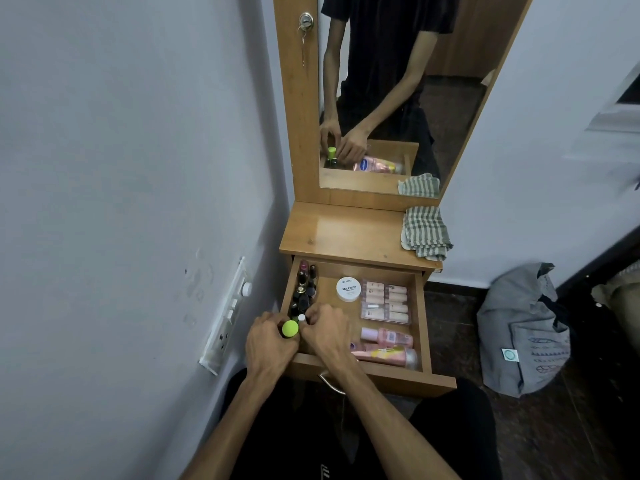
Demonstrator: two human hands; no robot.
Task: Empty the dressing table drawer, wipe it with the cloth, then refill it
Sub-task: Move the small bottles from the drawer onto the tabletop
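Observation:
The wooden drawer [424, 327] of the dressing table stands pulled out. Along its left side stand several small dark bottles [304, 289]. My left hand [268, 348] grips a bottle with a round green cap [290, 328] at the drawer's front left corner. My right hand [327, 332] is beside it, fingers curled round a small white-capped bottle [302, 317]. Further right lie a white nail polish jar [348, 288], a clear pack of pink tubes [386, 301] and two pink bottles [388, 344]. A striped cloth [425, 232] lies on the tabletop's right side.
The tabletop [346, 233] sits above the drawer, with a mirror [391, 98] behind it. A wall with a switch panel [227, 317] is close on the left. A grey bag [523, 330] stands on the dark floor to the right.

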